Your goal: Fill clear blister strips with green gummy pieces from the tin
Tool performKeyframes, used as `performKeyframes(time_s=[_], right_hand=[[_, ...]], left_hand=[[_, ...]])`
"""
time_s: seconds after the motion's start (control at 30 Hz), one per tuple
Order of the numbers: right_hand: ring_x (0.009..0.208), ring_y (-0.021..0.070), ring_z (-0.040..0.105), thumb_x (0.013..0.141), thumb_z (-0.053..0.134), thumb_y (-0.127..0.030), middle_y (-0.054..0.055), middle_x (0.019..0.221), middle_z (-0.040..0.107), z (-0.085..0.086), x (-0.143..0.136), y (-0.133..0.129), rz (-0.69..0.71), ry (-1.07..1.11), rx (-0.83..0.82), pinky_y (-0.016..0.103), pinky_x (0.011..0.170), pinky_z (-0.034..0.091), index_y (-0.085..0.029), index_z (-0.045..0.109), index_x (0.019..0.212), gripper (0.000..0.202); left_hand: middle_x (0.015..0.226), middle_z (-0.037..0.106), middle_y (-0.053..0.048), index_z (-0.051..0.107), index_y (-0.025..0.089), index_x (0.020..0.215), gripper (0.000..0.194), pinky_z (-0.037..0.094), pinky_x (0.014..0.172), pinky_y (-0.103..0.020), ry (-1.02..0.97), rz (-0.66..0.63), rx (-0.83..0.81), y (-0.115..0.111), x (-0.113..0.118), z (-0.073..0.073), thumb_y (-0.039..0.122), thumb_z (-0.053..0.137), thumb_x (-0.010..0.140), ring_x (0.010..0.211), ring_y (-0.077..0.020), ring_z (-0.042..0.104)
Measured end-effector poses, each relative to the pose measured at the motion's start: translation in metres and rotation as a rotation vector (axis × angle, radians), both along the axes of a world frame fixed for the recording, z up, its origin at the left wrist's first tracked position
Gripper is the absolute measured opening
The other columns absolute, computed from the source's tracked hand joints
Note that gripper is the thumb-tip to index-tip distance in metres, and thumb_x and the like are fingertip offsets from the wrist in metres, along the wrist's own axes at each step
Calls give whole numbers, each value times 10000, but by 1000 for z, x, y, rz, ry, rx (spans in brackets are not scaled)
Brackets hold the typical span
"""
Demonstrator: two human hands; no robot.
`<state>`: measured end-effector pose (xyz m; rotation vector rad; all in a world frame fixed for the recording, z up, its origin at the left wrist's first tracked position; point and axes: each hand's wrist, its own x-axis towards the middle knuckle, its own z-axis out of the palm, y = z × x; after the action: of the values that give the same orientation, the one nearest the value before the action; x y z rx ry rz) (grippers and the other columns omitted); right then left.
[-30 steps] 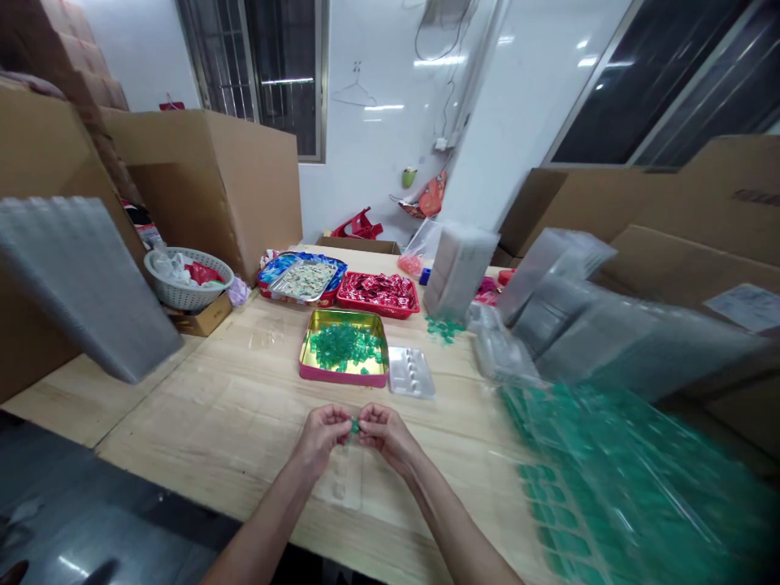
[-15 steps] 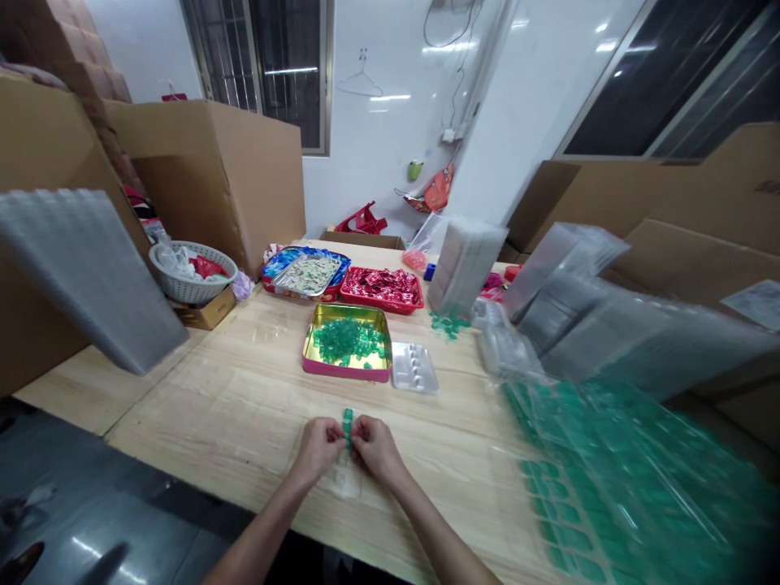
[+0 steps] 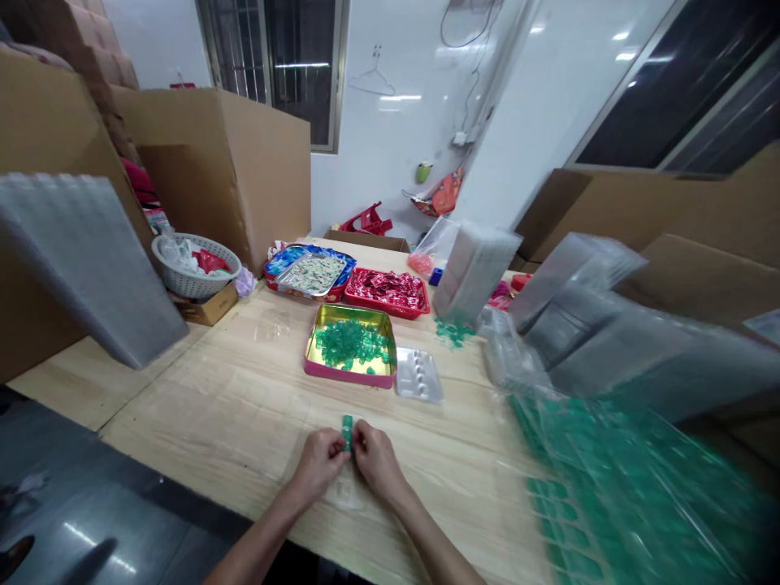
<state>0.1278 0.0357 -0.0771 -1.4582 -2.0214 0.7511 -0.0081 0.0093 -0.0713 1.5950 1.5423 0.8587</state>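
Note:
In the middle foreground, a narrow clear plastic strip (image 3: 344,491) lies upright to my view on the table, with small green translucent pieces (image 3: 347,426) in its far end. My left hand (image 3: 318,461) is closed in a pinch at the strip's left edge, just below the green pieces. From the other side my right hand (image 3: 376,458) has its thumb and fingers pinched together at the right edge. The fingertips hide the middle of the strip. Beyond the hands stands a gold-lined pink tin (image 3: 350,376) holding a heap of green pieces (image 3: 350,340).
A clear moulded tray (image 3: 419,375) lies right of the tin. Behind are a red tray (image 3: 390,309) of red wrapped packets and a blue-patterned tray (image 3: 286,264). Clear sheets with green pieces (image 3: 634,487) cover the right side. Stacked plastic trays (image 3: 478,272) stand beyond; a basket (image 3: 195,276) sits left.
The view has shifted slightly. Both hands stay at the strip, the right fingers a little higher along the green pieces.

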Motion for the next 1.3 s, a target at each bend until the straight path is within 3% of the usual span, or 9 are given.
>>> performKeyframes(time_s=[0.2,0.4,0.5,0.63,0.8,0.9,1.3], right_hand=[[542,134,525,661,480,-96,-2,595,585,6,5,0,93,158,-181,200,515,347,-161,607,684,144],[639,165,565,652,493,-72,34,669,650,7,4,-10,108,21,-55,234,600,362,-171,655,666,192],[609,164,563,669,514,-97,30,641,649,3,8,-10,117,26,-84,232,575,355,-170,655,665,159],[550,145,526,706,509,-122,14,574,594,7,13,1,99,57,-80,221,527,338,-160,634,632,150],[659,143,540,695,494,-68,32,759,590,17,5,19,178,58,100,223,604,382,-167,641,790,202],[668,144,533,670,474,-21,36,739,565,14,-2,21,185,-7,151,222,607,380,-156,622,721,206],[684,131,546,640,482,1,23,745,573,24,-2,27,249,-52,76,205,603,377,-158,600,637,199]], left_hand=[[513,501,38,586,139,597,128,313,519,-217,-14,-36,-65,5,-4,1,64,490,558,523,-111,459],[484,481,53,579,143,601,172,316,502,-216,-72,-31,-95,8,-4,0,39,469,520,500,-109,457],[479,467,60,578,140,637,215,329,487,-214,-99,-25,-147,8,-4,0,23,454,504,474,-107,461],[501,476,53,564,147,632,193,338,494,-219,-109,-40,-158,6,-5,5,36,461,513,470,-105,467],[481,446,57,541,159,604,133,325,502,-225,-90,-2,-125,4,-2,4,70,476,532,486,-111,457],[490,446,51,537,164,588,99,316,512,-228,-64,7,-101,5,0,-1,91,483,548,511,-115,455],[556,507,15,580,151,614,111,318,556,-239,13,33,-95,5,4,-13,104,487,577,576,-131,478]])
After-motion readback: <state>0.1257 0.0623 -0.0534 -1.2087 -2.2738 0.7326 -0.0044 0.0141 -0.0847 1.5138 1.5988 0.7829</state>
